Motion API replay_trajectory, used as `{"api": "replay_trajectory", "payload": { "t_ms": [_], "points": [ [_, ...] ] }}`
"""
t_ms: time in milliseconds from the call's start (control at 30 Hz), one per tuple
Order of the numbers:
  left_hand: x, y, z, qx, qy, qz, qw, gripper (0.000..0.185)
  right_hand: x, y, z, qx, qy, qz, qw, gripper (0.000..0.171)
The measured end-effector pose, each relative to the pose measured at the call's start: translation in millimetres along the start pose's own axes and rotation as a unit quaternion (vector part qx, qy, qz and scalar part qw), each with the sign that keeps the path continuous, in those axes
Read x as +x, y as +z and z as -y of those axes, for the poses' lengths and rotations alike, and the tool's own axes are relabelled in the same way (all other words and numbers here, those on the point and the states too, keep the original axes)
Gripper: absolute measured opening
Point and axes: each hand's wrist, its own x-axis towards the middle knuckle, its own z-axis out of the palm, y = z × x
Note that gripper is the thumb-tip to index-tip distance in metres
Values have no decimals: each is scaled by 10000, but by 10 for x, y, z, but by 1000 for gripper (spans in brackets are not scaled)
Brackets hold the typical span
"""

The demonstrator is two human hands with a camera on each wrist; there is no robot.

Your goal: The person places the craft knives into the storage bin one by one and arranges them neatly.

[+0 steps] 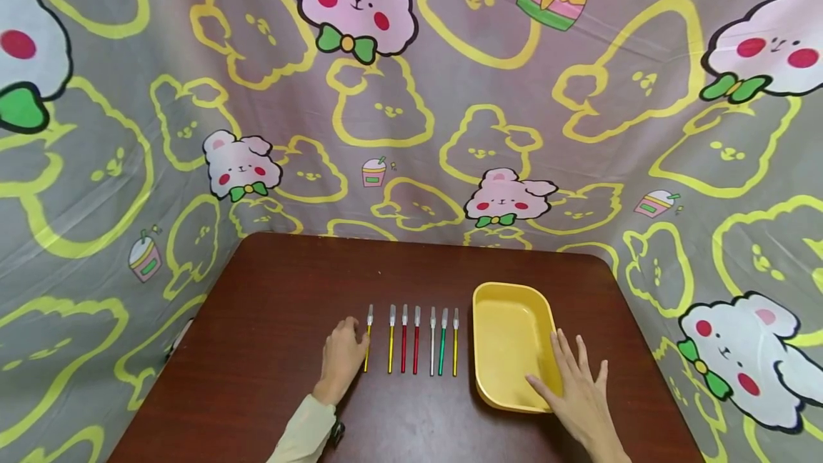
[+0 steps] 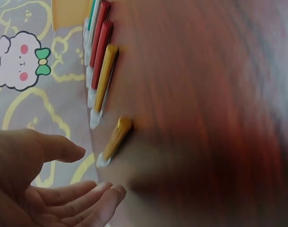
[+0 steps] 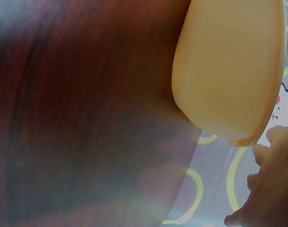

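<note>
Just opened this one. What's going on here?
A person sits or stands at a dark brown table with seven slim, pen-like tools laid in a row. Their left hand is by the leftmost yellow tool, thumb and fingers apart, not gripping it. The other six tools lie to its right. The right hand is spread at the right side of a yellow tray; whether it bears on the rim is hard to tell.

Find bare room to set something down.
Bare table: left of the left hand; beyond the pens, to the cloth; nearside of the pens, left of the tray. Crowded: the pen row, the sliver between pens and tray, the tray's right rim by the right hand.
</note>
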Motion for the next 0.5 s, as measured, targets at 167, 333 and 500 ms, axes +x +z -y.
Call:
{"api": "replay_trajectory", "payload": {
  "t_ms": [167, 333, 500],
  "points": [
    [-23, 89, -64, -95, -336, -15, 9994, 32, -56, 39, 7, -61, 75, 12, 10000, 98],
    [-37, 165, -101, -159, -535, -71, 9984, 32, -110, 96, 3, -124, 100, -22, 9999, 97],
    [-35, 191, -112, -93, -594, -108, 9981, 28, -148, 144, -8, -144, 115, -59, 9998, 97]
  ]
}}
